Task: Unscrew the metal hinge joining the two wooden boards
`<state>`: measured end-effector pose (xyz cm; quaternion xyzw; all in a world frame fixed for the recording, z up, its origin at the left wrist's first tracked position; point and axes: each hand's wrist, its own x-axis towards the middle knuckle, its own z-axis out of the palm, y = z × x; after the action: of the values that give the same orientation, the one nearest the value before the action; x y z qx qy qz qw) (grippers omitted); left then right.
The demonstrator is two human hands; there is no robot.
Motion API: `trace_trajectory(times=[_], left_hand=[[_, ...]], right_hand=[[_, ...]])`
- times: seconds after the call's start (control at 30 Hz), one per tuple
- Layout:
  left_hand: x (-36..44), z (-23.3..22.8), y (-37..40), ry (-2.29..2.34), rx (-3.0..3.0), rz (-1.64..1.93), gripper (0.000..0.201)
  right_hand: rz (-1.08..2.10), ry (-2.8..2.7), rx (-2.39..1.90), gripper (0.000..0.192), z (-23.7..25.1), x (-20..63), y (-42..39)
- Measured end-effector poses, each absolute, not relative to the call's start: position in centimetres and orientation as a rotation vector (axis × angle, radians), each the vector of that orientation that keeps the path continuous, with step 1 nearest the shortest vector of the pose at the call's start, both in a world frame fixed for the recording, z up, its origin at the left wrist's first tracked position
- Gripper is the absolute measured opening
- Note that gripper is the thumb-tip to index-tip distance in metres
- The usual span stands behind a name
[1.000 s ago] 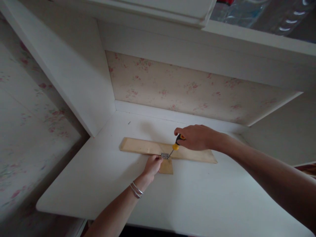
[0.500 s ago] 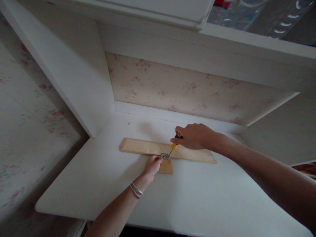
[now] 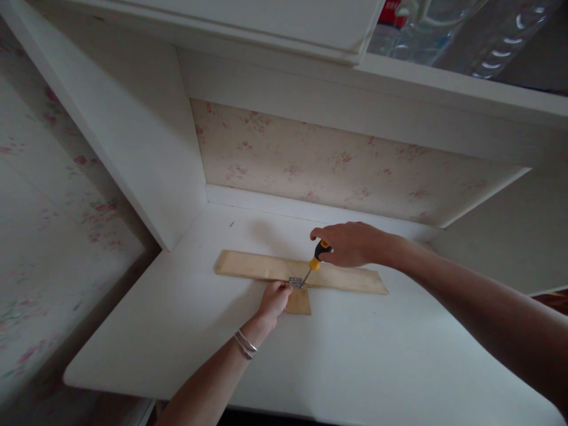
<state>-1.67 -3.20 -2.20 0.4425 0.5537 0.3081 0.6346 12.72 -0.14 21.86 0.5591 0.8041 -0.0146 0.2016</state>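
Observation:
My right hand point(image 3: 348, 244) holds a screwdriver point(image 3: 315, 260) with a yellow and black handle, its index finger lifted off and stretched out. The shaft slants down to the left, with its tip at the right part of a small metal hinge point(image 3: 296, 282). This hinge lies where a long pale wooden board point(image 3: 252, 264) meets a short wooden piece point(image 3: 299, 302), the two forming a T. My left hand point(image 3: 274, 300) pinches the hinge's left edge by the short piece, its fingertips partly hidden. Two silver bracelets point(image 3: 245, 344) circle the left wrist.
The boards lie on a white desktop point(image 3: 355, 355). A small screw-like piece point(image 3: 231, 224) sits behind them on the left. White side panels and a floral back wall point(image 3: 293, 160) enclose the desk. Overhead is a shelf point(image 3: 444, 74) with clear plastic containers point(image 3: 444, 29).
My right index finger and thumb have loosened around the screwdriver handle, and the index finger now extends away from it. The left hand, hinge and boards stay in place.

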Motion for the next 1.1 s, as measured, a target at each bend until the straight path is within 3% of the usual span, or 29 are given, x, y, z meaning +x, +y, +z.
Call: trace_trajectory(times=[0.13, 0.23, 0.43, 0.57, 0.73, 0.87, 1.1], left_hand=[[-1.68, -2.23, -3.18, 1.265, 1.015, 0.701, 0.017], [-1.66, -2.3, -3.15, 1.268, 1.015, 0.694, 0.017], [-1.7, -2.36, -3.13, 1.269, 1.026, 0.706, 0.015], [-1.66, -2.46, -3.11, 1.276, 1.032, 0.707, 0.015], [-1.62, -2.41, -3.2, 1.27, 1.023, 0.71, 0.015], [-1.68, -2.25, -3.27, 1.263, 1.013, 0.712, 0.014], [-1.78, -2.12, -3.26, 1.259, 0.995, 0.707, 0.016]], right_hand=[[-0.005, 2.165, 1.597, 0.053, 21.93, 12.63, -0.05], [-0.024, 2.206, 1.552, 0.041, 22.07, 12.59, -0.04], [-0.023, 2.159, 1.574, 0.052, 22.09, 12.55, 0.0], [-0.034, 2.245, 1.522, 0.04, 22.09, 12.59, -0.11], [0.008, 2.184, 1.602, 0.053, 22.22, 12.34, -0.21], [-0.034, 2.213, 1.547, 0.037, 22.31, 12.13, -0.27], [-0.021, 2.169, 1.563, 0.045, 22.17, 12.11, -0.24]])
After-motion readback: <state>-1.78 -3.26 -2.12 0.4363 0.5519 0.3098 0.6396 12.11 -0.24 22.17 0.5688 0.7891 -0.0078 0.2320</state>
